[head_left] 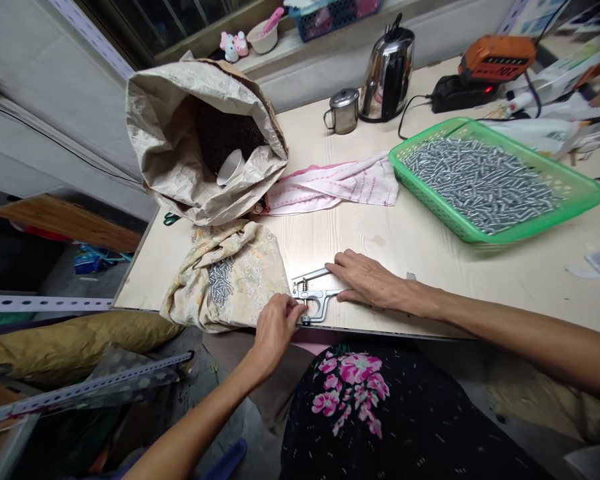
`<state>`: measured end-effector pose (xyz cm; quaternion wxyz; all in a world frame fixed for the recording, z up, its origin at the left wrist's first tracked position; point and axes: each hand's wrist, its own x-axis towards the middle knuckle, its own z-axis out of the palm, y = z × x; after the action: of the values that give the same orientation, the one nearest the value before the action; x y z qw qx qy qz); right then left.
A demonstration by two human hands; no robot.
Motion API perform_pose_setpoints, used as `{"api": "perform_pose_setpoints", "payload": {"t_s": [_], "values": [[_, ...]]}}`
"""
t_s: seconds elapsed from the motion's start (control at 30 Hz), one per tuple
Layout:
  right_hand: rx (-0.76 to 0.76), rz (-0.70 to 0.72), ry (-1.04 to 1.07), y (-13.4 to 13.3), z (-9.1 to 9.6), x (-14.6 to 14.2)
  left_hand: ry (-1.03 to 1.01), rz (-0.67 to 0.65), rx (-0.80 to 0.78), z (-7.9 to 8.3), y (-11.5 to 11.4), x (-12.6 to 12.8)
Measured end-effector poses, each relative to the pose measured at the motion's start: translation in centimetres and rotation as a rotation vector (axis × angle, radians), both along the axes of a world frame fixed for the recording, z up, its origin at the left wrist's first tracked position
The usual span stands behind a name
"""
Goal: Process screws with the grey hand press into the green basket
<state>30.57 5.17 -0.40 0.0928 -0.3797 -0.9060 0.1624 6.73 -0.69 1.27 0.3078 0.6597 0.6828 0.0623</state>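
Silver hand pliers [322,303] with a C-shaped frame and a spring lie at the table's front edge. My right hand [357,277] is closed around their two handles, from the right. At the jaw end, my left hand [279,320] has its thumb and fingers pinched together; whatever is between them is too small to make out. A reddish spot shows by the fingertips. Left of this hand, a crumpled patterned cloth [260,260] carries a small pile of silver metal pins [221,281].
A green basket [575,193] full of similar metal pieces [480,180] stands at right. Behind the cloth, a large open sack [165,153] holds dark contents and a white cup [231,167]. A towel [335,183], metal mug [344,110], kettle [387,73] and orange battery [497,59] are farther back.
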Motion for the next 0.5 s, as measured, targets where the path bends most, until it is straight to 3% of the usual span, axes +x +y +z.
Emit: {"api": "perform_pose_setpoints", "payload": {"t_s": [0.07, 0.13, 0.27, 0.4, 0.5], "values": [[-0.009, -0.006, 0.012, -0.2, -0.3, -0.1, 0.06, -0.147, 0.28, -0.3, -0.3, 0.6], [-0.008, 0.003, 0.024, -0.3, -0.6, -0.3, 0.059, -0.315, 0.408, -0.8, 0.2, 1.4], [0.011, 0.017, -0.009, -0.4, -0.7, 0.1, 0.066, -0.548, 0.373, -1.6, 2.8, 3.1], [-0.002, -0.063, -0.134, -0.4, 0.0, 1.1, 0.175, -0.6, 0.275, -0.7, 4.5, 4.0], [-0.025, -0.08, -0.194, -0.4, 0.7, 1.7, 0.18, -0.641, 0.292, -0.2, 4.6, 4.7]]}}
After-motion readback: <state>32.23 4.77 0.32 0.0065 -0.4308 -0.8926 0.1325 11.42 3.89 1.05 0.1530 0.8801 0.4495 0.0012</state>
